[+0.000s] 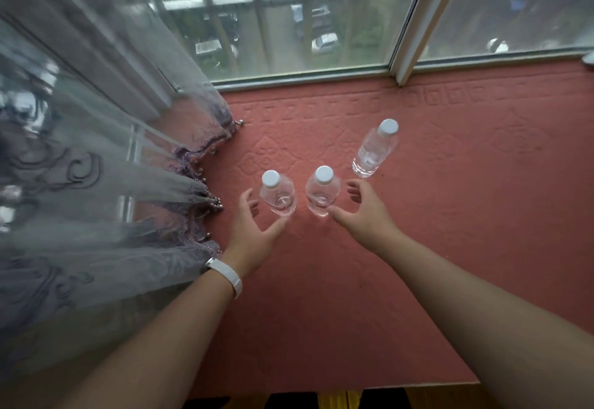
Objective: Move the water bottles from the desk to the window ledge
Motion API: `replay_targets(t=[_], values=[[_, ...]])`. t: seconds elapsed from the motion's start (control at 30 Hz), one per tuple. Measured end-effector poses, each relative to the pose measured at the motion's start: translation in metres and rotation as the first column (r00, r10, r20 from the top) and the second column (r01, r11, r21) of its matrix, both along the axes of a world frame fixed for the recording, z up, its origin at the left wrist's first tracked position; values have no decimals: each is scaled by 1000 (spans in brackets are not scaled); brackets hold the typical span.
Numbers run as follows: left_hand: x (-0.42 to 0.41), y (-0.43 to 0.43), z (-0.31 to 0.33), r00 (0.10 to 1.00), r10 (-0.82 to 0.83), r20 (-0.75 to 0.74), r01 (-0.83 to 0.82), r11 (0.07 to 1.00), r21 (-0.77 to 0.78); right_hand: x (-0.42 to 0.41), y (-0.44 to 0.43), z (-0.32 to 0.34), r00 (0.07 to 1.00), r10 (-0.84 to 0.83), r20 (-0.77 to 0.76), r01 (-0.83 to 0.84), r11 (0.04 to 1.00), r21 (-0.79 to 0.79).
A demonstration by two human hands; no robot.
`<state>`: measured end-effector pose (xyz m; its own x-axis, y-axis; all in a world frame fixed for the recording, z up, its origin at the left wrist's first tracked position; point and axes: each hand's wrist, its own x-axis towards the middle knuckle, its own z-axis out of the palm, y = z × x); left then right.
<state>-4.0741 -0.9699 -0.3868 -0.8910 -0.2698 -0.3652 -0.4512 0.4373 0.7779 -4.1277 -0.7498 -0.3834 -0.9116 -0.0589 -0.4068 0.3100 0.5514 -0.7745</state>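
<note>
Bottles (322,191) stand up straight on the red ledge (450,216) by the window (289,23), three in all, with white caps. The left bottle (278,195) and the middle bottle (322,190) are side by side. The far bottle (374,150) is a bit apart, nearer the glass.

The left hand (254,225) is spread wide just beside the left bottle. The right hand (366,212) is spread wide just beside the middle bottle. Neither hand grips anything.

I think this is the setting-down step. No worktop shows, so I cannot tell if more bottles wait. Next, the hands should draw away gently so nothing tips.
</note>
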Motion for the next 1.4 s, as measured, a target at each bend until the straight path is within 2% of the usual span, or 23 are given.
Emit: replay_targets(t=[0.13,0.27,0.37,0.47,0.6,0.73,0.8,0.93,1.07,1.2,1.4], values=[[28,7,48,988,-152,4,149,967,-207,17,26,45,995,101,-20,-98,990,103],[50,27,96,938,-347,16,321,847,-423,35,53,90,960,272,-70,-245,931,269],[63,44,127,921,-388,27,345,781,-521,48,70,122,906,413,-92,-342,842,418],[79,66,156,928,-373,5,308,757,-576,61,89,152,853,520,-51,-415,734,537],[101,92,182,940,-338,-39,242,745,-622,78,112,182,811,582,-52,-440,667,601],[120,107,198,937,-349,5,266,705,-657,101,129,203,763,644,-47,-468,601,648],[129,110,202,926,-378,6,287,692,-662,115,135,211,760,649,-34,-473,589,655],[138,108,210,889,-450,-83,306,720,-624,142,139,223,785,618,-52,-421,592,687],[145,103,222,849,-511,-134,339,723,-603,170,136,233,842,533,-83,-336,638,693],[158,99,224,742,-640,-198,365,634,-682,204,129,240,891,445,-88,-261,662,702],[176,111,221,613,-786,-81,492,460,-739,270,132,252,949,309,-69,-167,675,719]])
